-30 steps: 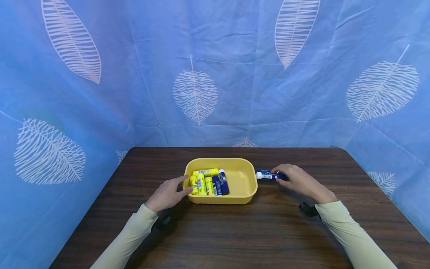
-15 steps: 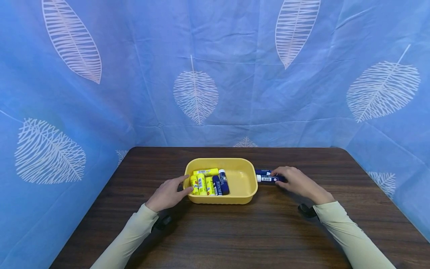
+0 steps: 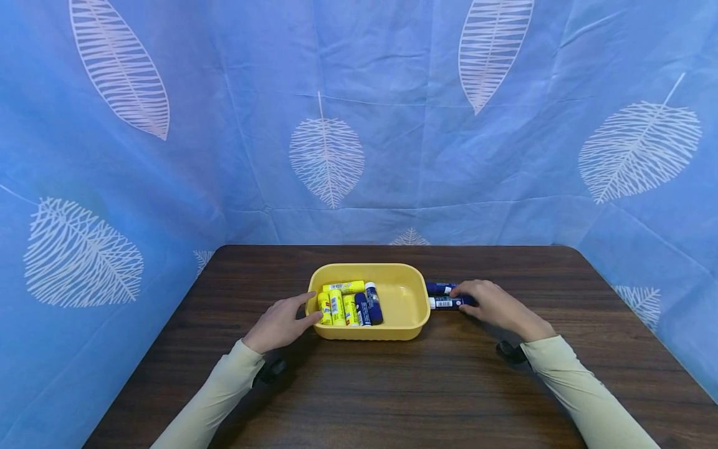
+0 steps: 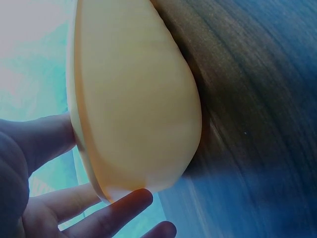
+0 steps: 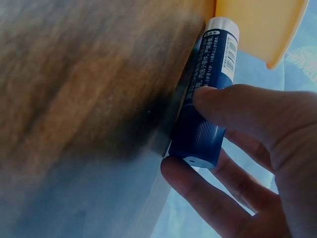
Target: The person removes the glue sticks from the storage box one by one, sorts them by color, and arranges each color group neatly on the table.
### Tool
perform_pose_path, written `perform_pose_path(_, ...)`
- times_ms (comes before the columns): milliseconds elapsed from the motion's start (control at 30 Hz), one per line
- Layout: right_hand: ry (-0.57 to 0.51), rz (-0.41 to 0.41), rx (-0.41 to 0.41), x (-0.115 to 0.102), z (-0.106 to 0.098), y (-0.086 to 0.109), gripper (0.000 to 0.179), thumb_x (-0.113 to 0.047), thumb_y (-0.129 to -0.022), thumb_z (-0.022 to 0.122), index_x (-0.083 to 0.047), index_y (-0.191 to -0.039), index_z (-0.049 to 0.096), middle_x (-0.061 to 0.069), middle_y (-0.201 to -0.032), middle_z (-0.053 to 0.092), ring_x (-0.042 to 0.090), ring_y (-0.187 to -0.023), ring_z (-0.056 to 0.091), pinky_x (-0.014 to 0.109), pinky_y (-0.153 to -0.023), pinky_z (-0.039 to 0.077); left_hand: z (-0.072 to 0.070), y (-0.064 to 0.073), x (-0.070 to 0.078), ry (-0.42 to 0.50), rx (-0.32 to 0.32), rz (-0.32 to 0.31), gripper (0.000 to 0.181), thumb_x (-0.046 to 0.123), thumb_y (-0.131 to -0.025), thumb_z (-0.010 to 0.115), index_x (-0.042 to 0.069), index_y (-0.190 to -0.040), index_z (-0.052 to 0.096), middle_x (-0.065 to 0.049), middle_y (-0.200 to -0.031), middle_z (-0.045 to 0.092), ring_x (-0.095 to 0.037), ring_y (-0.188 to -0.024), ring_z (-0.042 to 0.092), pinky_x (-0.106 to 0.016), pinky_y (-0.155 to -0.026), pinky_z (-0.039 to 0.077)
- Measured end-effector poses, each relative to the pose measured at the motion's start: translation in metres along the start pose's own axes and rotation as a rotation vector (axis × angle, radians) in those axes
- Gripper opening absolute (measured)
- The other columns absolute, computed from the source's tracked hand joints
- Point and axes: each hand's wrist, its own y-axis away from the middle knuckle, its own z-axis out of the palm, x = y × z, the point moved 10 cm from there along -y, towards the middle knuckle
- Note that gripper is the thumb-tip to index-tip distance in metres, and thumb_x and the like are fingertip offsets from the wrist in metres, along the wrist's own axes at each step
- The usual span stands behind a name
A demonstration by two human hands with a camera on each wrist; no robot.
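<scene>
In the head view, my left hand [image 3: 280, 323] holds the left end of a yellow plastic basin [image 3: 367, 333]. In the left wrist view, the thumb reaches over the rim and another finger lies along the outer wall. My right hand [image 3: 496, 308] grips a dark blue glue stick [image 3: 445, 303] with a white cap, lying on the table. Its cap end is at the basin's right side. The right wrist view shows my thumb on the glue stick's [image 5: 205, 116] label and a finger at its base. Behind it lies a second blue glue stick [image 3: 439, 288], partly hidden by my fingers.
Inside the basin, several yellow glue sticks [image 3: 336, 307] and two dark blue glue sticks [image 3: 373, 304] fill the left half. The basin's bare floor shows on the right. A dark wooden table [image 3: 370, 393] ends at a blue leaf-print cloth [image 3: 381, 156].
My right hand has drawn the front glue stick slightly toward me, uncovering more of the one behind it. The left hand and basin stay in place.
</scene>
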Motion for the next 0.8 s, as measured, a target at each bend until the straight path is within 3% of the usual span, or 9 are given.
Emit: perform_pose_path(800, 0.045, 0.033, 0.016, 0.0029, 0.0029, 0.0009, 0.026, -0.009, -0.092, 0.075, -0.004, -0.117, 0.073, 0.014, -0.115, 0.074, 0.034, -0.107, 0.070, 0.053, -0.089, 0.058, -0.0001, 0.0017, 0.0005, 0.000, 0.002, -0.005, 0.063, 0.036, -0.099, 0.067, 0.007, -0.152, 0.048, -0.016, -0.149, 0.055, -0.036, -0.136, 0.053, -0.060, -0.111, 0.043)
